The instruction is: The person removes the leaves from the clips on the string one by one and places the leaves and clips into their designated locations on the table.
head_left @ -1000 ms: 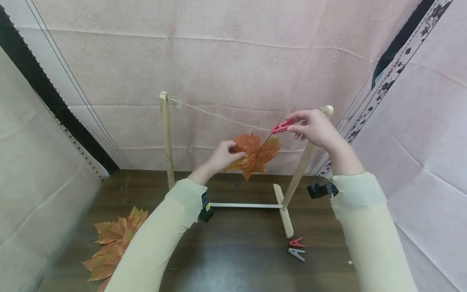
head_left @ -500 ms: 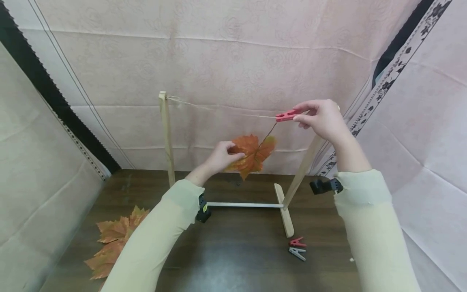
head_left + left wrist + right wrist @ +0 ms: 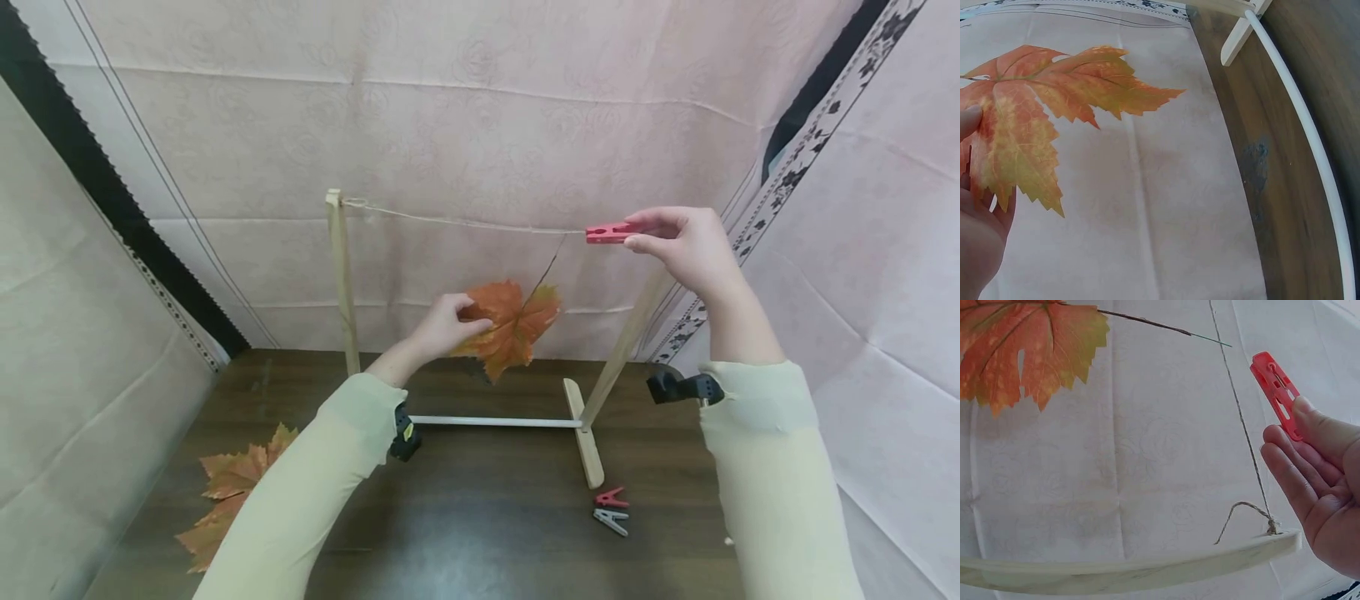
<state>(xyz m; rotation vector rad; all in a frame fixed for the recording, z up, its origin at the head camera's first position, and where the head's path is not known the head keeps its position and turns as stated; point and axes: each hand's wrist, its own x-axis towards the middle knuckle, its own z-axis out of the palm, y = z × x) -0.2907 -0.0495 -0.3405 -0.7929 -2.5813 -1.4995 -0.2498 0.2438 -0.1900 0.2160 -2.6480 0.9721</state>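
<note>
An orange artificial maple leaf (image 3: 517, 333) is pinched at its left side between the thumb and fingers of my left hand (image 3: 437, 327). Its thin stem (image 3: 1147, 320) points up and right, the green tip crossing the twine (image 3: 1238, 406) in the right wrist view. With thumb and fingertips, my right hand (image 3: 693, 250) grips a red clothespin (image 3: 606, 233) near the right end of the twine. In the right wrist view the clothespin stands apart from twine and stem.
The twine spans a wooden stand with a left post (image 3: 342, 283), right post (image 3: 622, 350) and white bottom rod (image 3: 495, 422). A red clothespin (image 3: 611, 497) and a grey one (image 3: 611, 522) lie on the table. More leaves (image 3: 225, 500) lie left, partly behind my left sleeve.
My right hand has moved up and right with the red clothespin, which has come away from the stem. The twine has straightened. My left hand shifted slightly left with the leaf.
</note>
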